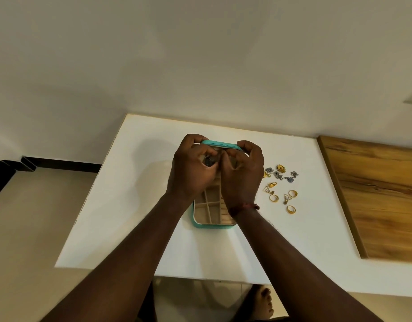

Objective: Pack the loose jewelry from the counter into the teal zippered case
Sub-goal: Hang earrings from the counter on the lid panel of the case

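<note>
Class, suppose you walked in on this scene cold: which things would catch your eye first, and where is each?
Both hands, left hand and right hand, meet over the open teal zippered case at the middle of the white counter, working on a small dark piece between the fingertips. Just right of the case lies a scatter of loose jewelry: gold rings, triangular pendants and silver-blue pieces. A wooden board fills the far right.

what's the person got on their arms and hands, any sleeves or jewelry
Both forearms are bare as far as the frame shows, with no sleeves in view. The right hand has a thin reddish-brown thread band tied around its wrist. The left hand and its wrist show no band, watch or bracelet. No rings are visible on the fingers, though some are curled out of sight.
</note>
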